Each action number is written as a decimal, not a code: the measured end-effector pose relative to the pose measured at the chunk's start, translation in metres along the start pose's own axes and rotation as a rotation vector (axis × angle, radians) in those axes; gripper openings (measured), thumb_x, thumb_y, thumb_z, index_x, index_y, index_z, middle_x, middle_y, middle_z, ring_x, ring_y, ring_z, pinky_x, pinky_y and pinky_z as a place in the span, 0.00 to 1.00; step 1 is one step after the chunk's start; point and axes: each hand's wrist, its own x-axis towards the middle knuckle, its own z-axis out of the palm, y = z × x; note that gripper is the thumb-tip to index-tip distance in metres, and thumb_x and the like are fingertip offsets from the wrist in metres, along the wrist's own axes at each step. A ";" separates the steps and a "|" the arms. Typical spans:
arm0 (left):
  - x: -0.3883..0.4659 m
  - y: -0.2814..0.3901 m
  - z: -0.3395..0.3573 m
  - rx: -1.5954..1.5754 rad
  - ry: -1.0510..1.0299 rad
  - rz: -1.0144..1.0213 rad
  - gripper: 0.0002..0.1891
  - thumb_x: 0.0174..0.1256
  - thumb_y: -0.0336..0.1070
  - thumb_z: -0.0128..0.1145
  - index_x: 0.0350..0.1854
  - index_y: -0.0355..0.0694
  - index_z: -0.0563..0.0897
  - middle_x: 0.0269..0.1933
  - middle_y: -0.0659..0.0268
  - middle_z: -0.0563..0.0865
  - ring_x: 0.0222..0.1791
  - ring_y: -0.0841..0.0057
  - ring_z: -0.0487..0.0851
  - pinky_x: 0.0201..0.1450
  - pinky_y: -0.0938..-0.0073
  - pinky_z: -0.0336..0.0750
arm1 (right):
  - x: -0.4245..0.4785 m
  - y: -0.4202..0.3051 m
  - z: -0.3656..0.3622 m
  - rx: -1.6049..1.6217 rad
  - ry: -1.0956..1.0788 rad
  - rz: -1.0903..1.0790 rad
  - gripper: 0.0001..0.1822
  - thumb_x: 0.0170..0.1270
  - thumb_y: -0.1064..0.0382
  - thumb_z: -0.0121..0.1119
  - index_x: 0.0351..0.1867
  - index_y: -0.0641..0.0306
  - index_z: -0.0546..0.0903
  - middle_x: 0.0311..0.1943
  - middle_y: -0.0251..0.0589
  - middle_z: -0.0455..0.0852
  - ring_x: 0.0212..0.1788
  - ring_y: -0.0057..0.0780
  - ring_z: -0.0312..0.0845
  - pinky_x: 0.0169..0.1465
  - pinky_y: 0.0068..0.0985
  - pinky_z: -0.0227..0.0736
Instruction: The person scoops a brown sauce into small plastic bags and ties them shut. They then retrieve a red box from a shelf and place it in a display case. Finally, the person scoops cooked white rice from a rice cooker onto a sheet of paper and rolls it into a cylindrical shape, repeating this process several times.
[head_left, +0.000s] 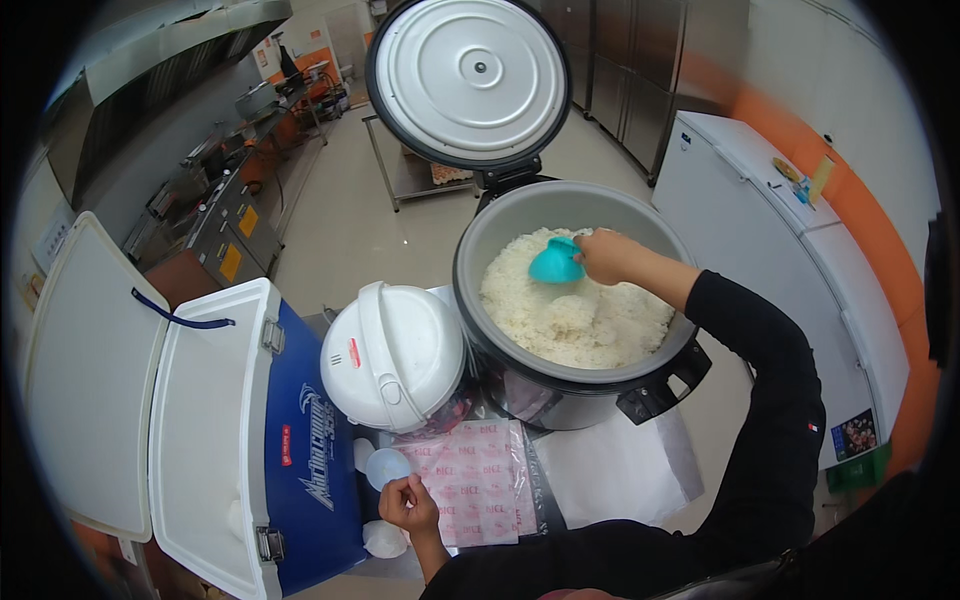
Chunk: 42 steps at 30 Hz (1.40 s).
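Note:
My right hand (606, 256) grips a teal plastic scoop (556, 261) just over the cooked white rice (577, 322) in a large rice cooker (469, 315). The cooker's round metal lid (480, 97) stands raised behind the pot. My left hand (409, 506), its fingers curled, is low at centre beside a small translucent round cup or lid (388, 469); whether it touches or holds this cannot be told. Printed pink-and-white wrapping sheets (476, 480) lie to its right, and a white wrapped bundle (385, 539) lies below it. Plain white paper (615, 469) lies below the cooker.
An open blue-and-white cooler box (311, 450) stands at left. A white lidded container with a handle (394, 356) is between it and the cooker. A white chest freezer (780, 277) stands at right. Beyond are a low metal table (420, 184) and a cooking line (225, 210).

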 end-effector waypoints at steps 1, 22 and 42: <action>0.004 0.003 0.009 -0.017 -0.019 0.026 0.13 0.60 0.30 0.61 0.19 0.36 0.74 0.15 0.68 0.70 0.13 0.83 0.62 0.18 0.77 0.51 | -0.016 0.002 -0.008 -0.014 -0.049 -0.025 0.16 0.67 0.57 0.53 0.49 0.65 0.80 0.41 0.55 0.85 0.45 0.52 0.82 0.48 0.41 0.76; 0.003 0.038 0.059 -0.230 -0.136 0.071 0.12 0.59 0.29 0.60 0.18 0.37 0.74 0.15 0.69 0.70 0.14 0.83 0.62 0.18 0.79 0.52 | -0.059 0.005 -0.085 -0.207 -0.089 -0.103 0.18 0.63 0.52 0.57 0.52 0.50 0.83 0.40 0.44 0.87 0.45 0.40 0.83 0.48 0.37 0.77; -0.007 0.038 0.080 -0.253 -0.154 0.031 0.14 0.58 0.31 0.60 0.17 0.41 0.70 0.12 0.70 0.60 0.12 0.76 0.60 0.19 0.74 0.52 | -0.070 0.069 -0.053 -0.181 -0.101 -0.114 0.20 0.58 0.50 0.65 0.53 0.44 0.84 0.40 0.43 0.87 0.43 0.43 0.83 0.47 0.36 0.76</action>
